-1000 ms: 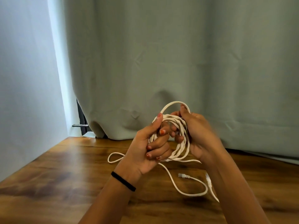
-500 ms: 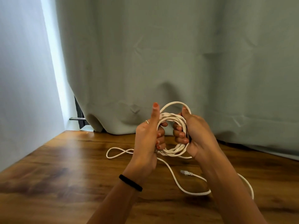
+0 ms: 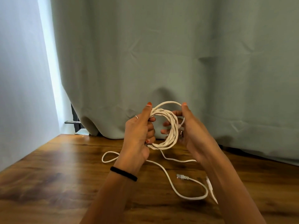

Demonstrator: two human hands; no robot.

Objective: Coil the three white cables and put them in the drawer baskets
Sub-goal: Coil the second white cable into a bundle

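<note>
The left hand [image 3: 137,135] gripped one side of the white cable coil [image 3: 165,126] and the right hand [image 3: 192,133] held the other, the ring standing upright between them above the wooden table [image 3: 56,175]. Its loose tail [image 3: 171,181] trailed below the hands, nearer the right, ending in a clear connector [image 3: 182,177]. The loops looked uneven but bundled.

white cable [image 3: 168,126], grey-green curtain [image 3: 161,54], brown wood-grain table [image 3: 56,183], black wristband [image 3: 123,173]
</note>
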